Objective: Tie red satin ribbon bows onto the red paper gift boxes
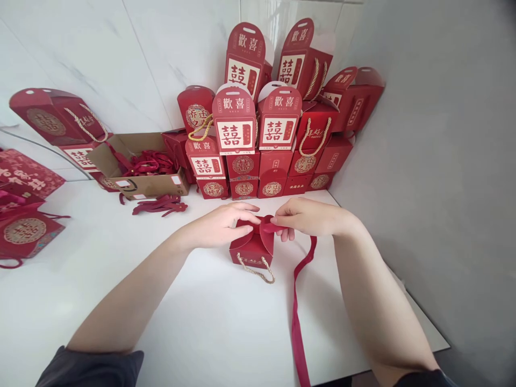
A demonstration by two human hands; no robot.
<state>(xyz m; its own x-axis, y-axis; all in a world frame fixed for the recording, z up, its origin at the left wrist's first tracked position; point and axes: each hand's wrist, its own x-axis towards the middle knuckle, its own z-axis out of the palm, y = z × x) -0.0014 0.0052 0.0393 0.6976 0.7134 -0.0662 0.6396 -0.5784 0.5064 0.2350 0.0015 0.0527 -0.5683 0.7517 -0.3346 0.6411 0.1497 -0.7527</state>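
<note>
A small red gift box (250,248) with rounded top flaps and a gold rope handle (258,274) stands on the white table between my hands. My left hand (226,223) is at its left side, fingers apart, with the fingertips by the top flaps. On the right, my right hand (297,217) pinches a dark red ribbon (297,301) close against the right flap. From there the ribbon's long tail drops across the table toward the front edge. The inside of the box is mostly hidden by the flaps and fingers.
Stacked red gift boxes (244,161) stand along the tiled wall. An open cardboard box (155,186) of red ribbons is at the back left, a loose ribbon bundle (160,206) before it. More red bags (28,234) sit far left. A grey wall (427,161) borders the right.
</note>
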